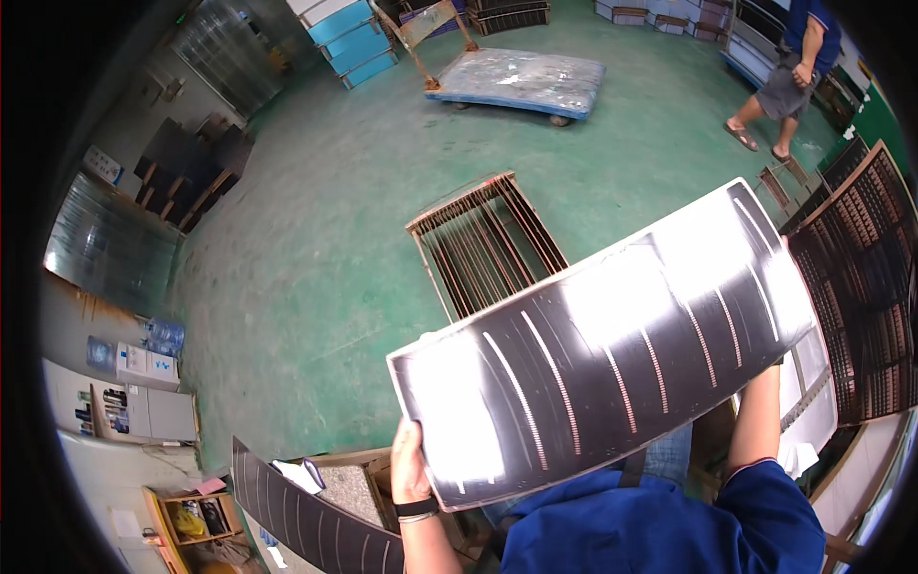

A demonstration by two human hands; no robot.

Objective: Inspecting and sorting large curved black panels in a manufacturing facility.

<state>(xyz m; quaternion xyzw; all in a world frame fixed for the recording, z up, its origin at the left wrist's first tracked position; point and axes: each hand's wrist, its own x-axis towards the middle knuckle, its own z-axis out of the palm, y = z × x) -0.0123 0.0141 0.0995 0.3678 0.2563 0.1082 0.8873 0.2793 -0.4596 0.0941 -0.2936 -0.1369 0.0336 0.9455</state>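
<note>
Over the lap: dark rectangular panel [612,373], held slantwise, its right end higher than its left; green floor [296,287] beyond.
Left hand [409,464]: closed on the panel's left edge near the lower corner, thumb up along the rim; dark band and paler bracelet at wrist.
Right forearm [758,416]: raised toward the panel's right end; right hand mostly hidden behind it, grip cannot be told.
Panel face: smooth, glossy; large white glare patches, narrow pale stripes, some broken into fine dashes; thin pale rim.
Lower left: second dark panel [316,517], long, curved in this view, pale-lined, beside a speckled grey worktop [352,488].
Past upper edge: rack [461,202] on the floor, brownish frame, parallel slender bars.
Right side: dark sheets [865,287] standing tilted, dense rows of small coppery marks.
Farther off: flat trolley [521,81], scuffed grey deck, blue edging.
</note>
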